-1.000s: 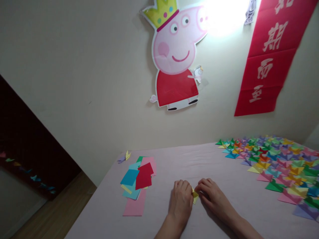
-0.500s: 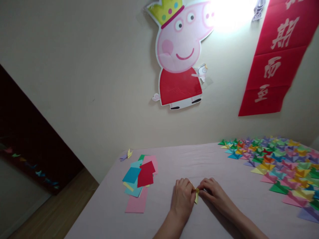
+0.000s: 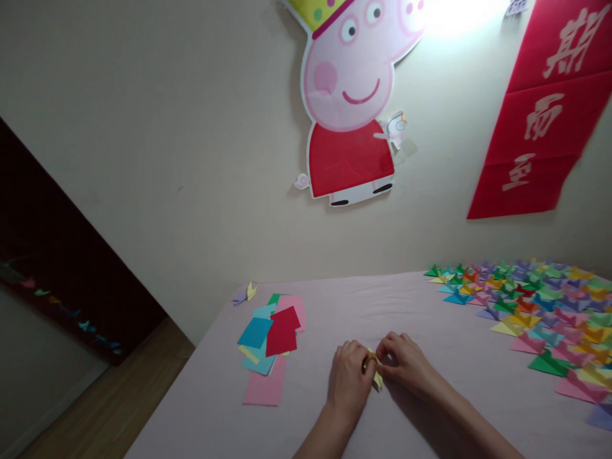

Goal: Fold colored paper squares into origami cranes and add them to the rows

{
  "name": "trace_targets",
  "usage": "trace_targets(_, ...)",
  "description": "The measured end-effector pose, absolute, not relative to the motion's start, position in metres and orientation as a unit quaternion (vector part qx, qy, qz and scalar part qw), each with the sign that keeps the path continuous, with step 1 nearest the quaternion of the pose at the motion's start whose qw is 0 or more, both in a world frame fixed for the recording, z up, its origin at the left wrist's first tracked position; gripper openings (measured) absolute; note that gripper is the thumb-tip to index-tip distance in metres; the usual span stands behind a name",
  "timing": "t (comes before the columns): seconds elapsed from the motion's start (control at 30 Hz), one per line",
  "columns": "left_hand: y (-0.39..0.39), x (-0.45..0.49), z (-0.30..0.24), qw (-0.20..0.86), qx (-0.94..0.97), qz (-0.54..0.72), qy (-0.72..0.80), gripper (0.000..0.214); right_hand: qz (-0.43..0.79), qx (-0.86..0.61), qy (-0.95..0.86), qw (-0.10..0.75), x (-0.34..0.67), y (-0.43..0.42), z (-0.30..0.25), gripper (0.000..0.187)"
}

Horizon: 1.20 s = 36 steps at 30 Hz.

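Between my two hands is a small folded piece of yellow paper (image 3: pixel 377 380), its narrow pointed ends hanging toward me. My left hand (image 3: pixel 351 376) pinches it from the left, thumb against the paper and fingers curled. From the right, my right hand (image 3: pixel 404 358) grips its edge between thumb and forefinger. Fingers cover much of the paper, so its full shape is hidden. Both hands are just above or on the pale pink cloth (image 3: pixel 329 427) of the table.
Left of my hands lie loose coloured paper sheets, a red sheet (image 3: pixel 282 331) among them. Two small folded paper pieces (image 3: pixel 246 294) sit at the far left corner. Rows of folded paper cranes (image 3: pixel 549 319) cover the right side. A wall (image 3: pixel 215 159) rises behind the table.
My fingers have shifted on the yellow paper, and its lower end now shows two points spread slightly apart. The whole view has tilted down and left a little.
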State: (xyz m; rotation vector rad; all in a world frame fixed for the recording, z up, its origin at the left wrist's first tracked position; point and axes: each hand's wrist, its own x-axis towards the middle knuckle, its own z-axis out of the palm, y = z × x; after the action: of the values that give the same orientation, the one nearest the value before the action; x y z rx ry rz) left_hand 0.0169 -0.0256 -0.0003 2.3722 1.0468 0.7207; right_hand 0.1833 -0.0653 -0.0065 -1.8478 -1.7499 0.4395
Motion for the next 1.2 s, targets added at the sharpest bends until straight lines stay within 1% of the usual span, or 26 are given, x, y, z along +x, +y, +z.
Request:
trace_targets(0.33, -0.027, 0.016, 0.003, 0.233, 0.858, 0.265, 0.373, 0.014, 0.224, -0.661, -0.657, 0.286, 0.196, -0.067, -0.004, 0.008)
trace_targets(0.43, -0.027, 0.016, 0.004, 0.233, 0.859, 0.264, 0.373, 0.015, 0.232, -0.652, -0.660, 0.292, 0.198, -0.067, -0.005, 0.014)
trace_targets(0.6, -0.026, 0.017, 0.005, 0.235, 0.857, 0.261, 0.376, 0.016, 0.217, -0.665, -0.652, 0.292, 0.194, -0.064, -0.009, 0.017)
trace_targets(0.83, -0.024, 0.015, 0.006, 0.248, 0.859, 0.261, 0.365, 0.017, 0.183, -0.688, -0.640, 0.288, 0.185, -0.066, -0.005, 0.009)
trace_targets(1.0, -0.026, 0.013, 0.009, 0.255, 0.857, 0.266, 0.359, 0.009, 0.160, -0.696, -0.636, 0.292, 0.178, -0.068, -0.004, 0.012)
trace_targets(1.2, -0.023, 0.016, 0.007, 0.285, 0.839, 0.287, 0.365, 0.007, 0.152, -0.686, -0.648, 0.294, 0.178, -0.069, -0.005, 0.015)
